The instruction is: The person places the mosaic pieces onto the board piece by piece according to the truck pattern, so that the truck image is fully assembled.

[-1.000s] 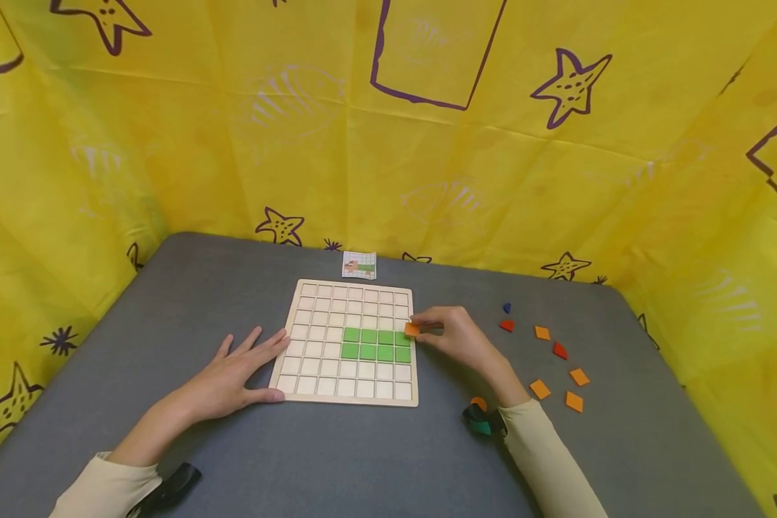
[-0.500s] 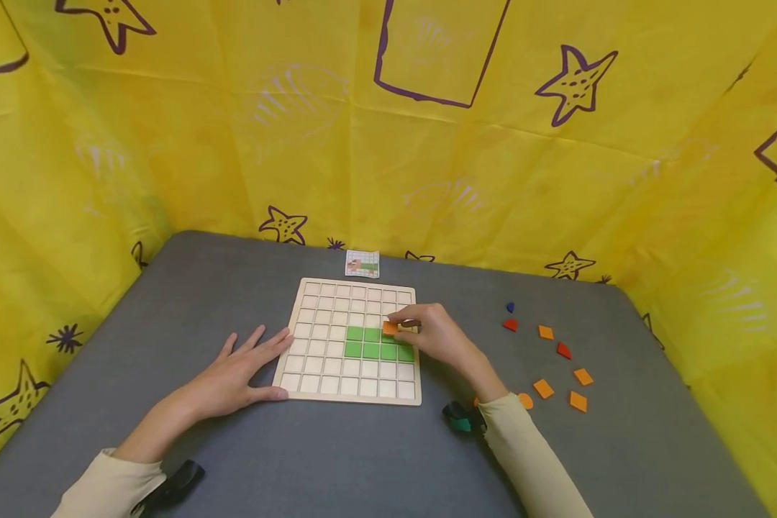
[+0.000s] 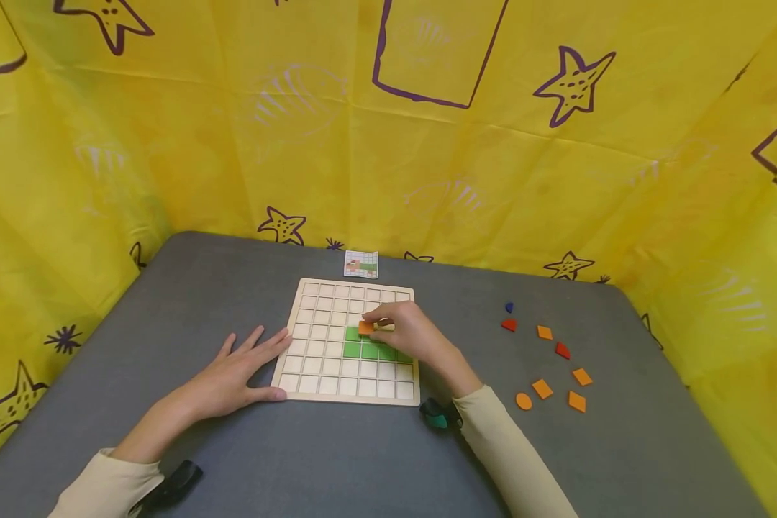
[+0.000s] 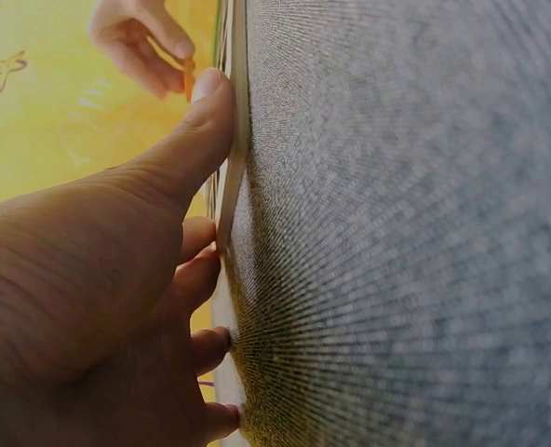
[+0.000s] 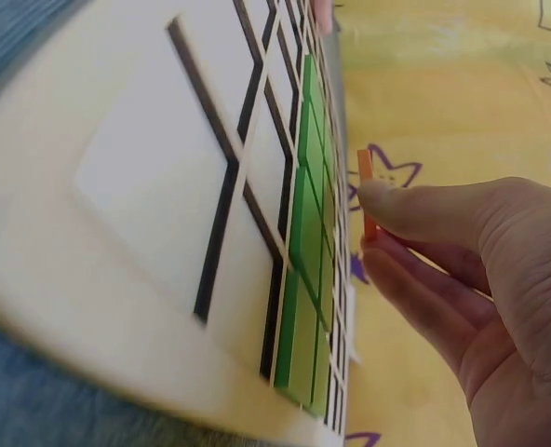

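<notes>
You are at a dark grey table (image 3: 337,460) walled in by yellow cloth (image 3: 388,158), a small booth of sorts; whether it stands in a home, a lab or elsewhere, you cannot tell. The cloth hangs on your left, ahead of you and on your right, creased and printed with starfish (image 3: 573,86) and pale fish skeletons (image 3: 298,101). A gridded board (image 3: 350,399), a small picture card (image 3: 361,265) and loose coloured pieces (image 3: 577,401) give your table the look of a puzzle corner.
</notes>
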A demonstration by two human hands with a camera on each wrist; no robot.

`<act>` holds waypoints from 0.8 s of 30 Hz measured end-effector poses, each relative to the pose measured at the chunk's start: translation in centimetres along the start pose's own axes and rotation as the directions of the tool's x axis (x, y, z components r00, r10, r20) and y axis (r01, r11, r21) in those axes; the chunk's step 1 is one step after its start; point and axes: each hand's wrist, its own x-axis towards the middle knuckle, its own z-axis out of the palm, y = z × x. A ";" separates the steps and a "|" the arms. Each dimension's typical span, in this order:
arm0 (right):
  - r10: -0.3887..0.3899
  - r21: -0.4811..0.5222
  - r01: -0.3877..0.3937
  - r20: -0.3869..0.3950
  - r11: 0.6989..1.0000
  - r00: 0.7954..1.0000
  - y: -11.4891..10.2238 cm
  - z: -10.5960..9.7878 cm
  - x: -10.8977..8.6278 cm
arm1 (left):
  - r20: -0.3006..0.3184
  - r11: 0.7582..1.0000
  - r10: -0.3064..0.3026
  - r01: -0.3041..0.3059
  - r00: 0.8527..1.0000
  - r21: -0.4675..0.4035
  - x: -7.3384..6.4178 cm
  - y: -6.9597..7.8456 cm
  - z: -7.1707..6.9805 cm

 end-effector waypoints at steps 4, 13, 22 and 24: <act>0.005 0.000 -0.005 0.016 1.000 1.000 -0.4 0.3 0.7 | 0.002 1.000 0.000 0.000 1.000 0.002 0.0 0.0 0.0; 0.009 0.027 -0.010 0.049 1.000 0.999 -1.4 1.4 2.3 | 0.006 1.000 -0.006 0.006 1.000 0.001 0.1 0.1 0.0; 0.016 0.046 -0.020 0.081 0.999 0.997 -1.9 2.2 3.1 | 0.004 1.000 -0.008 0.008 1.000 0.004 0.1 0.0 0.1; 0.021 0.052 -0.025 0.085 0.998 0.996 -1.9 2.4 3.2 | 0.004 1.000 -0.009 0.009 1.000 0.005 0.1 0.0 0.1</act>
